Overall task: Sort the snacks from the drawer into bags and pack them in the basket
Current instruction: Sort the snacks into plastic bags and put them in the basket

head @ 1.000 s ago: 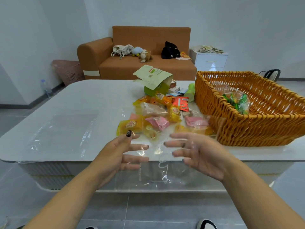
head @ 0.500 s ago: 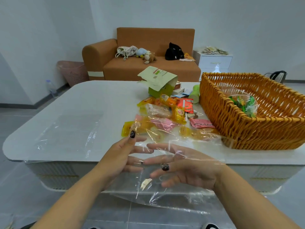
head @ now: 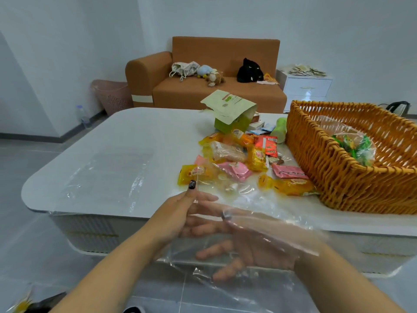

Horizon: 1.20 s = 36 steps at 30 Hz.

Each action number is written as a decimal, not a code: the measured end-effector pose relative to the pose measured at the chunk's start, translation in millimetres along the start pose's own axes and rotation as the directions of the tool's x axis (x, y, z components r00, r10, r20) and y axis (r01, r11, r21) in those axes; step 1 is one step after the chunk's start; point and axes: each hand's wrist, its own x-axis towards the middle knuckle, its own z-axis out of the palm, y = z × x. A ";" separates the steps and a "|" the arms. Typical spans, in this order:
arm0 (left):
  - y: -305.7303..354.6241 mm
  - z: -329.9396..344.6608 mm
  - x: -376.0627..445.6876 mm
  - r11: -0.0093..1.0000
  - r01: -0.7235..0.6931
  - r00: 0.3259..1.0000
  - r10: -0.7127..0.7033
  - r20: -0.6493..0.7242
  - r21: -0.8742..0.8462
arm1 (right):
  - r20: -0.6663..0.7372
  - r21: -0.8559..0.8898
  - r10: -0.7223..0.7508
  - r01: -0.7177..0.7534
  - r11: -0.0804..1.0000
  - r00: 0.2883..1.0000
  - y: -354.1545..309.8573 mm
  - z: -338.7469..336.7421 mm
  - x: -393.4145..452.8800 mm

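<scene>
Head view is looking down over a white bench (head: 126, 141), where a loose pile of snacks (head: 237, 159) is lying near the far right side. Yellow, orange, pink and red packets are overlapping one another there, and one long yellow packet (head: 291, 185) is lying closest to the wicker basket (head: 352, 177), just beside its near wall. A filled clear bag of green sweets (head: 354, 145) is sitting inside that basket. Behind the pile, a green box (head: 232, 116) is standing with its flap open.

Both hands are hovering in front of the bench's near edge with a clear plastic bag (head: 259, 236) between them. The right hand (head: 255, 247) is sitting inside the bag with its fingers spread and straight, the film draping over its back and wrist. The left hand (head: 180, 218) is pinching the edge of the bag between the thumb and the fingers, with the thumb pointing up and its dark nail showing. The bag is hanging off the bench, not touching the snacks.

A flat sheet of clear plastic (head: 101, 177) is lying on the left part of the bench. A brown sofa (head: 203, 71) is standing against the far wall, with a pink bin (head: 112, 96) to its left and a white cabinet (head: 304, 86) to its right.
</scene>
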 end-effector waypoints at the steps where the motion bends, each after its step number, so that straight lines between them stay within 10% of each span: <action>1: 1.4 -1.5 -0.5 1.000 -0.003 1.000 0.003 -0.011 -0.017 | -0.074 0.034 -0.011 0.013 0.999 0.997 -4.3 -1.1 -1.8; 7: 9.5 -17.2 2.0 0.977 -0.050 0.988 0.018 -0.151 -0.207 | -0.568 -0.111 -0.244 0.220 0.969 0.786 -48.7 -21.2 -24.3; 10: 8.1 -26.8 4.2 0.962 -0.057 0.975 -0.004 -0.224 -0.266 | -0.858 -0.296 -0.358 0.216 0.930 0.368 -61.6 -48.9 -32.5; 12: 6.9 -31.7 4.9 0.961 -0.063 0.961 -0.014 -0.277 -0.268 | -0.897 -0.441 -0.439 -0.186 0.878 0.052 -53.1 -73.4 -35.4; 15: 5.5 -37.5 4.9 0.968 -0.066 0.946 -0.017 -0.325 -0.243 | -0.882 -0.346 -0.450 -0.460 0.818 -0.136 -32.3 -94.5 -31.9; 24: 7.5 -47.3 6.2 0.975 -0.088 0.921 0.002 -0.389 -0.203 | -0.959 -0.108 -0.247 -0.625 0.773 -0.140 -17.8 -116.4 -1.5; 31: 12.8 -52.7 9.4 0.978 -0.095 0.922 0.017 -0.387 -0.183 | -0.947 -0.124 -0.323 -0.921 0.369 -0.002 -26.1 -100.3 -10.5; 36: 19.8 -51.0 9.8 0.977 -0.125 0.928 0.054 -0.368 -0.172 | -0.968 -0.162 -0.248 -0.840 0.518 0.033 -28.1 -91.3 -31.9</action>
